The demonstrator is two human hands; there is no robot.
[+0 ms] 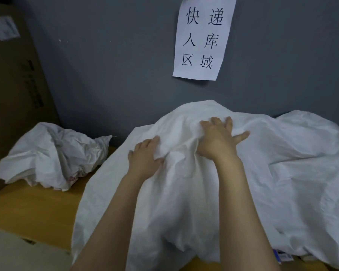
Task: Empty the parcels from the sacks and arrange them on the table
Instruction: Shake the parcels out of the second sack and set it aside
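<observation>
Both hands are on the big sack (262,173), which lies across the table (37,208) with its bulk heaped against the wall (115,75). The left hand (145,155) has its fingers curled and its thumb closed against them, pinching up a fold of the white cloth. The right hand (217,139) lies higher on the mound with its fingers spread and fairly straight, pressing on the cloth; its thumb is lost in the fold, so whether it also pinches cannot be told. The cloth bunches into a ridge between the two hands, which suggests the person is gathering the closed end to lift it and tip the contents out towards the near edge. The sack looks humped and full, so most parcels are probably inside. Only a corner of the parcels (282,258), with a blue and white label, peeps out under the sack's near right edge. A second, crumpled sack (47,153) sits well apart at the far left of the table and looks slack. The tabletop is yellow and smooth. Behind it the wall is dark grey and carries a paper sign (202,38) with printed characters, and a tall cardboard box (14,85) stands at the left.
</observation>
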